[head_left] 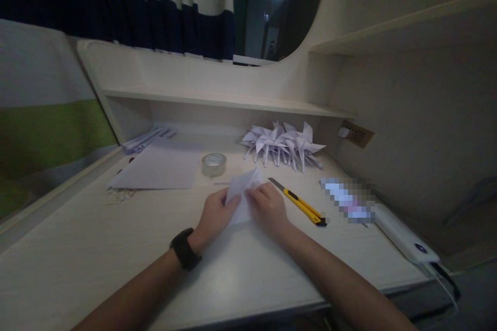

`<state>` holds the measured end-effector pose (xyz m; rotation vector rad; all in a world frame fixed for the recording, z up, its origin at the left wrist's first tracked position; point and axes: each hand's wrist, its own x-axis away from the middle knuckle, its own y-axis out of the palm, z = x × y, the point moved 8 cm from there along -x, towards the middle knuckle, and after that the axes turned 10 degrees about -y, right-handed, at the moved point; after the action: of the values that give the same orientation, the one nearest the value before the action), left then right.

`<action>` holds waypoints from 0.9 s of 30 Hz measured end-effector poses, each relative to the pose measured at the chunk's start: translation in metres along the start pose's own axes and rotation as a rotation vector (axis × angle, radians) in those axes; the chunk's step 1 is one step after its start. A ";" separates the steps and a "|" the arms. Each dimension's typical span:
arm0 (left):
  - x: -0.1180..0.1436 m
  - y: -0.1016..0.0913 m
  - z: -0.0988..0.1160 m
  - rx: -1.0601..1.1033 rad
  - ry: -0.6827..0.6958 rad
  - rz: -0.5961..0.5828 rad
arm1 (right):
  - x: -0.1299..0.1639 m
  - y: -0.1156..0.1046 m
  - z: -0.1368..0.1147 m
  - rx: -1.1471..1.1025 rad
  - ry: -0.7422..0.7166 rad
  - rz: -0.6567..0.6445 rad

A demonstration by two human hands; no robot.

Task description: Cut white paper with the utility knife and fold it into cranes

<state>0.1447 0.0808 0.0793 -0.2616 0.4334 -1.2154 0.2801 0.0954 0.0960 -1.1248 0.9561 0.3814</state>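
A partly folded sheet of white paper (pixel 245 182) is held up just above the desk, between both my hands. My left hand (pixel 217 214) grips its left side, the thumb lying over the paper. On the right side, my right hand (pixel 268 208) pinches the paper, fingers curled around its edge. A yellow utility knife (pixel 305 207) lies right of my right hand, its blade pointing toward the back. Beyond my left hand lies a roll of clear tape (pixel 213 164). A thin stick-like strip (pixel 222 183) rests behind the paper, partly hidden by it.
Several white paper pinwheels (pixel 281 145) are heaped at the back. A stack of paper (pixel 163 163) and paper sticks (pixel 149 138) lie at the left, near small scraps (pixel 119 196). On the right are a blurred-out phone-like object (pixel 345 200) and a white power strip (pixel 407 238). A shelf (pixel 225 101) overhangs the back.
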 end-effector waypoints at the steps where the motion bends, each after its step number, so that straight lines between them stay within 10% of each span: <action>1: 0.001 0.001 0.001 -0.009 0.006 -0.003 | -0.001 -0.001 0.000 0.002 0.004 0.003; 27: 0.000 0.002 -0.006 0.070 -0.029 0.007 | 0.001 0.003 0.001 -0.208 0.018 0.020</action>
<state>0.1434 0.0814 0.0735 -0.2174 0.3663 -1.2163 0.2792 0.0975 0.0932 -1.3099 0.9601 0.4962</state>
